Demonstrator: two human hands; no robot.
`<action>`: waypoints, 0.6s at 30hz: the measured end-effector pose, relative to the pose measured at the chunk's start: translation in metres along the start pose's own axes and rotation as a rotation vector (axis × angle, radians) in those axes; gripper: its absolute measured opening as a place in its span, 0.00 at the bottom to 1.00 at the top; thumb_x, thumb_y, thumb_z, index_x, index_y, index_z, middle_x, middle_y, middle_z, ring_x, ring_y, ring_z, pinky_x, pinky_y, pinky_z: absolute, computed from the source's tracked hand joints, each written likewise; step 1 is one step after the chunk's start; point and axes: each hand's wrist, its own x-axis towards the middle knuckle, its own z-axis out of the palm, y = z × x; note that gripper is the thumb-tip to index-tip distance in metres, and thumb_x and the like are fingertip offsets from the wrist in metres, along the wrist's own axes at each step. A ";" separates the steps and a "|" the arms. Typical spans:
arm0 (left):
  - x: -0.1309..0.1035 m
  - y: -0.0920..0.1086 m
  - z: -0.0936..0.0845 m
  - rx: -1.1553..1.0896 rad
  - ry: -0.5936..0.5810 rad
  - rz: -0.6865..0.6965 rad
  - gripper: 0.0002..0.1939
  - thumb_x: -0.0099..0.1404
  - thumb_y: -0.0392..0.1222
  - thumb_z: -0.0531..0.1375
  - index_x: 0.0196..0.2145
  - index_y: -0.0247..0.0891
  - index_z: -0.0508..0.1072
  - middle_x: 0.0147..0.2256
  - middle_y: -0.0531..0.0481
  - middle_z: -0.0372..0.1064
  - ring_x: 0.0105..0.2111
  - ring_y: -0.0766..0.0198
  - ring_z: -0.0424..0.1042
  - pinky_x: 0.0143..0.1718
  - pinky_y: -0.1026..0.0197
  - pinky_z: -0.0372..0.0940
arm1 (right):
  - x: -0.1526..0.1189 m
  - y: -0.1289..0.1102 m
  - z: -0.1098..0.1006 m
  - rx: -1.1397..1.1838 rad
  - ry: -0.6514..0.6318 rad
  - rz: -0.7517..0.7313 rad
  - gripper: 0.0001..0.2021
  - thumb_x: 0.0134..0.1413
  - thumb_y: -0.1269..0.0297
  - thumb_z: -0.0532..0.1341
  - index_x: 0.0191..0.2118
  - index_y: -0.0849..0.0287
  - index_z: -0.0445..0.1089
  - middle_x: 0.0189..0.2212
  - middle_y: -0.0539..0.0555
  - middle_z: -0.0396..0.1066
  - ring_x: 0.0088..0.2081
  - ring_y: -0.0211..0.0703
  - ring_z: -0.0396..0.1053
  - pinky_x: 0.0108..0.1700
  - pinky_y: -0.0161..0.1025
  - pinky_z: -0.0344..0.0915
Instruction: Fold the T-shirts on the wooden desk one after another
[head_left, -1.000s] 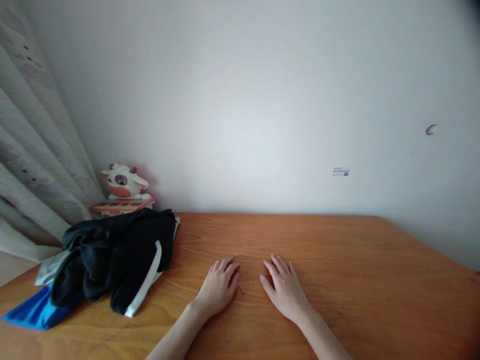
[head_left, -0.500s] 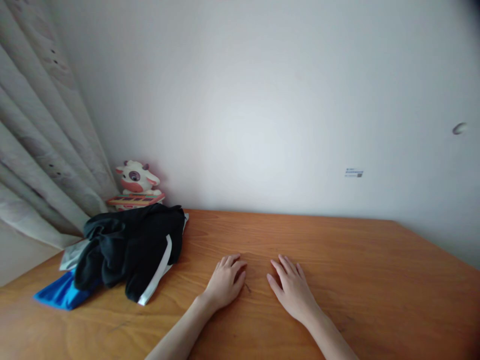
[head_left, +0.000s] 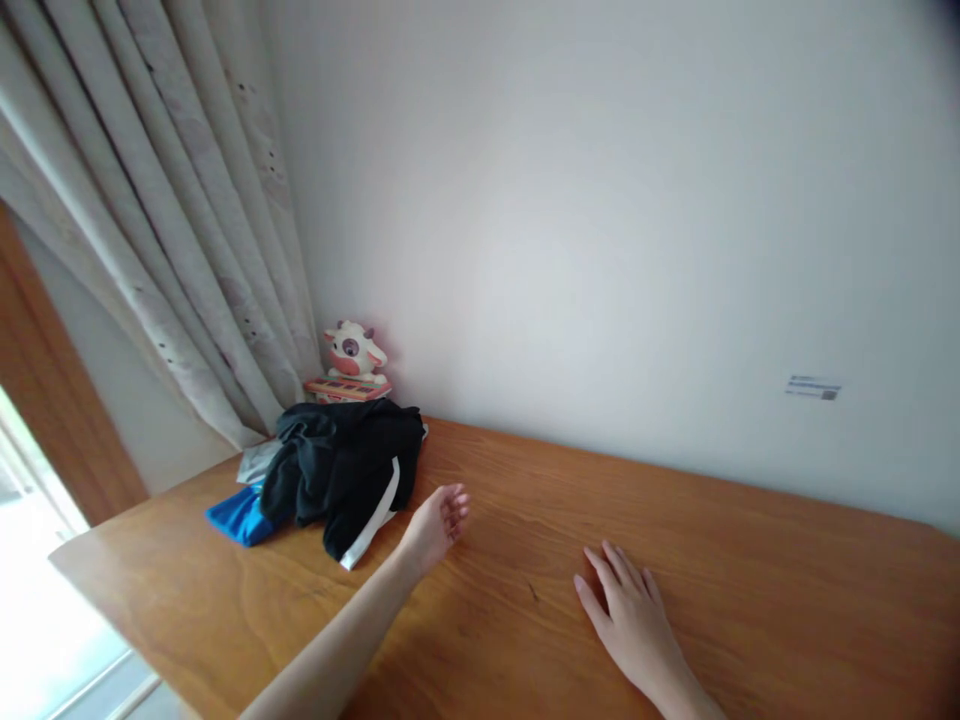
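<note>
Curling loosely near the centre of the frame, the fingers of my left hand (head_left: 435, 525) leave that grip half open, with nothing in it that I can see; the palm is turned toward the right side of the frame. I cannot tell from this one view whether the hand touches the worktop (head_left: 480, 640) or hangs above it. My right hand (head_left: 630, 610) lies palm down at the lower right of centre, its grip open and holding nothing, fingers slightly spread and thumb out to the side. Between the two hands I see a small dark mark (head_left: 533, 592) on the wood. The black garment (head_left: 360, 450) is in a crumpled heap left of centre, just beyond my left hand and to its left in the frame, with a white stripe (head_left: 375, 520) running down toward its near edge. From under its left side I see a blue cloth (head_left: 241, 516) and a pale grey piece (head_left: 257, 461) sticking out. Behind the heap sits a cow toy (head_left: 356, 352) with a keyboard (head_left: 346, 388) in front of it, close to the wall (head_left: 570, 200). A patterned curtain (head_left: 202, 250) fills the upper left, and a small printed label (head_left: 813, 388) is on the wall at right.
</note>
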 end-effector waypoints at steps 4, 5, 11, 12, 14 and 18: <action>-0.001 0.052 -0.034 0.088 -0.041 0.023 0.16 0.58 0.50 0.64 0.39 0.37 0.75 0.34 0.46 0.76 0.28 0.64 0.73 0.28 0.64 0.64 | 0.000 0.000 -0.002 -0.004 0.006 -0.007 0.29 0.65 0.48 0.48 0.61 0.61 0.69 0.65 0.66 0.62 0.66 0.62 0.59 0.65 0.64 0.52; 0.000 0.070 -0.043 0.120 -0.035 0.071 0.17 0.57 0.51 0.65 0.41 0.39 0.75 0.35 0.47 0.76 0.29 0.64 0.73 0.29 0.64 0.65 | 0.000 -0.001 -0.003 0.000 0.006 -0.006 0.29 0.65 0.48 0.48 0.61 0.61 0.69 0.64 0.66 0.63 0.66 0.62 0.59 0.65 0.64 0.52; 0.016 0.163 -0.096 1.236 0.416 0.809 0.25 0.58 0.57 0.63 0.49 0.41 0.73 0.55 0.40 0.68 0.58 0.41 0.62 0.60 0.41 0.55 | 0.000 0.003 0.004 0.023 0.030 -0.008 0.29 0.64 0.48 0.48 0.60 0.61 0.69 0.64 0.66 0.63 0.65 0.62 0.60 0.64 0.65 0.53; 0.019 0.167 -0.106 1.331 0.529 0.782 0.29 0.58 0.59 0.63 0.52 0.41 0.71 0.58 0.38 0.65 0.61 0.38 0.59 0.62 0.38 0.51 | 0.000 0.003 0.006 0.020 0.039 -0.010 0.30 0.64 0.47 0.48 0.60 0.61 0.70 0.64 0.66 0.63 0.65 0.62 0.60 0.64 0.64 0.53; 0.025 0.165 -0.127 1.347 0.652 0.576 0.33 0.55 0.62 0.64 0.52 0.38 0.70 0.59 0.33 0.64 0.61 0.31 0.57 0.60 0.33 0.50 | 0.000 0.005 0.008 0.007 0.056 -0.013 0.30 0.63 0.47 0.48 0.60 0.60 0.70 0.64 0.66 0.64 0.65 0.62 0.61 0.64 0.64 0.54; 0.030 0.147 -0.162 1.046 0.598 0.291 0.23 0.48 0.61 0.67 0.32 0.41 0.71 0.47 0.34 0.74 0.56 0.29 0.65 0.56 0.35 0.56 | 0.001 0.007 0.012 0.006 0.078 -0.014 0.31 0.62 0.46 0.47 0.59 0.59 0.71 0.63 0.64 0.65 0.64 0.62 0.62 0.63 0.64 0.55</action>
